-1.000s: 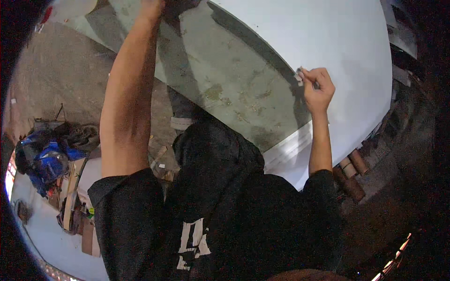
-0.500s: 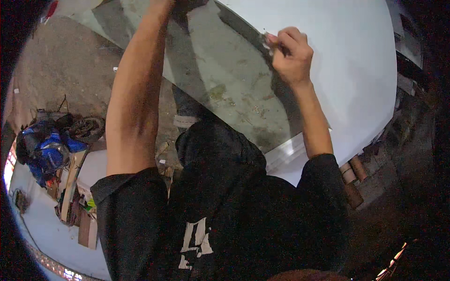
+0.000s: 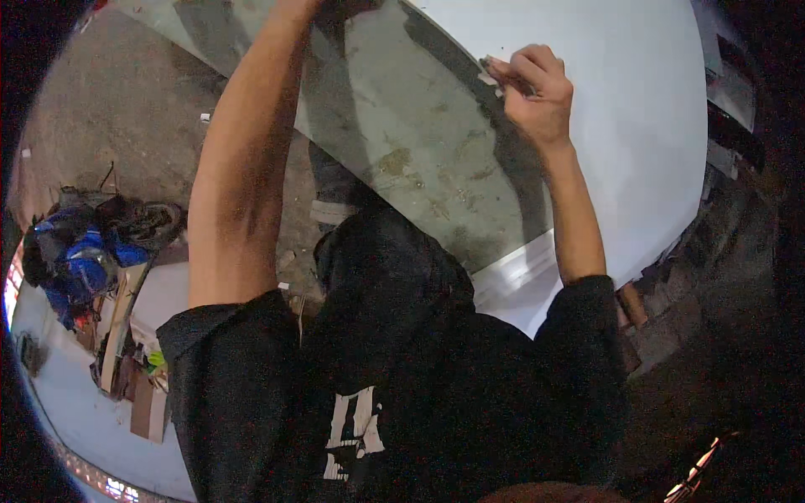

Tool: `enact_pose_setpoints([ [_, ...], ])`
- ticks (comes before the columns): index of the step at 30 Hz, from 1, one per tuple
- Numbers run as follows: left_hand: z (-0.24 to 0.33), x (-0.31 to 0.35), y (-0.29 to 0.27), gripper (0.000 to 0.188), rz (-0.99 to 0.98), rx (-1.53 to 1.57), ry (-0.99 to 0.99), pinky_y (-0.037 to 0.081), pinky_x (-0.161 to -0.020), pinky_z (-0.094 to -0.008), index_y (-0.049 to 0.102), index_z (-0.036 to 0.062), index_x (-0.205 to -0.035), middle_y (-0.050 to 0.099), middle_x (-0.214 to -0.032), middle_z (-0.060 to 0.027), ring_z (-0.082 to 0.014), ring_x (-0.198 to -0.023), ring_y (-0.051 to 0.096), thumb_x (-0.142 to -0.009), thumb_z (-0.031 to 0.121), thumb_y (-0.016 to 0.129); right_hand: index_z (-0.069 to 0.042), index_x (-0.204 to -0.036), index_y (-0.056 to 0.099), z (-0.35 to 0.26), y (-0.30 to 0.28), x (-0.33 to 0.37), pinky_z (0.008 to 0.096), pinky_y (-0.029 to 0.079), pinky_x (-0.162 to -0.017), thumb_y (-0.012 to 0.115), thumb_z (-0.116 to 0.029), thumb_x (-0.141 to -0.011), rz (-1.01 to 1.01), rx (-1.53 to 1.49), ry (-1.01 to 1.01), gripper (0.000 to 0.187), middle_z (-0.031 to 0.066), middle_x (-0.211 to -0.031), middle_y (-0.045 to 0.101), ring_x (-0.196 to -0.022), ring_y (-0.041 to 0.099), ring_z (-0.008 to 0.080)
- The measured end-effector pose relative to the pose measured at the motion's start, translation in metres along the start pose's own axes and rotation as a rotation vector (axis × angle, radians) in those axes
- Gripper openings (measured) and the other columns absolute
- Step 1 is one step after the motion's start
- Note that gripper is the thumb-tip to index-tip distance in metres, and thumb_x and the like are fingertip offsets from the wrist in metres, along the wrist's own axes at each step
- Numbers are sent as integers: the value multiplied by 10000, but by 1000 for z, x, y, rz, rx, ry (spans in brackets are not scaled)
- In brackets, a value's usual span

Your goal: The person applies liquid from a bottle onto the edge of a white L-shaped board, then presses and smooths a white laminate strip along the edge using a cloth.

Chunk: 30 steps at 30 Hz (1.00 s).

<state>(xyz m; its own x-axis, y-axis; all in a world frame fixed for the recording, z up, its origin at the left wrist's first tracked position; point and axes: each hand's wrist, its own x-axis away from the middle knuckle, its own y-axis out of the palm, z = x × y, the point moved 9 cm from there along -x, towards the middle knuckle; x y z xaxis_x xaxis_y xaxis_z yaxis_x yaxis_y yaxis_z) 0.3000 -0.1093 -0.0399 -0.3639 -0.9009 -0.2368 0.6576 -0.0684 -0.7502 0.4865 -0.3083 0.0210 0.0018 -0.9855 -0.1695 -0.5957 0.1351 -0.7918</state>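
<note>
My right hand [image 3: 541, 96] is closed in a pinch over the border between a see-through pane [image 3: 419, 142] and a smooth white surface [image 3: 637, 109]. A small whitish scrap [image 3: 490, 77] sticks out from between its thumb and fingertips; its kind is too small to make out. A dark band [image 3: 453, 50] runs along the pane's border next to this hand. My left forearm [image 3: 243, 159] reaches up across the pane's near edge. At the top rim the left hand [image 3: 356, 7] is mostly cut off and in shadow, its fingers hidden.
Through the pane shows a stained floor. To the left stands a blue and black motorbike [image 3: 92, 251], with wooden boards [image 3: 122, 323] and cluttered odds and ends near it. Brownish blocks [image 3: 633, 306] lie at the right, below the white surface's edge.
My right hand has shifted slightly right and down in the picture, still pinching the whitish scrap. The left arm stays reached out at the top, moved slightly.
</note>
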Motion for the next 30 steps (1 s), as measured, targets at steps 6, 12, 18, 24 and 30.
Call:
enact_pose_setpoints([
  [6, -2, 5, -8, 493, 39, 9, 12, 459, -647, -467, 598, -8, -801, 594, -697, -205, -367, -636, 586, -992, 439, 519, -76, -733, 646, 10, -8, 25, 352, 367, -716, 712, -23, -740, -27, 40, -11, 85, 17, -765, 602, -740, 554, 217],
  [12, 27, 17, -4, 492, 96, -410, 452, 458, -632, -449, 601, -14, -794, 601, -687, -201, -352, -622, 581, -990, 432, 529, -82, -746, 644, 8, -5, 23, 367, 370, -721, 706, -20, -726, -18, 65, -2, 90, 8, -770, 603, -772, 558, 229],
  [18, -3, 1, 1, 481, -28, 2, -9, 461, -624, -427, 603, -16, -805, 607, -700, -197, -330, -619, 579, -996, 419, 527, -79, -719, 622, -7, 5, 1, 373, 369, -703, 720, -45, -728, 8, 61, -80, 104, 25, -747, 588, -750, 551, 236],
  [24, 2, 5, -12, 482, 43, -23, 64, 475, -658, -461, 623, -6, -823, 631, -734, -202, -386, -676, 611, -1000, 427, 506, -83, -699, 617, 8, -2, 23, 367, 372, -703, 727, -58, -747, -52, 16, 10, 123, 28, -725, 563, -729, 541, 238],
  [30, -10, -1, -7, 482, -39, 19, -59, 487, -703, -476, 620, 5, -833, 640, -765, -208, -388, -741, 632, -1003, 437, 492, -90, -730, 651, -12, 11, -5, 374, 383, -707, 722, -48, -747, -41, 69, -63, 84, 22, -749, 572, -735, 552, 242],
])
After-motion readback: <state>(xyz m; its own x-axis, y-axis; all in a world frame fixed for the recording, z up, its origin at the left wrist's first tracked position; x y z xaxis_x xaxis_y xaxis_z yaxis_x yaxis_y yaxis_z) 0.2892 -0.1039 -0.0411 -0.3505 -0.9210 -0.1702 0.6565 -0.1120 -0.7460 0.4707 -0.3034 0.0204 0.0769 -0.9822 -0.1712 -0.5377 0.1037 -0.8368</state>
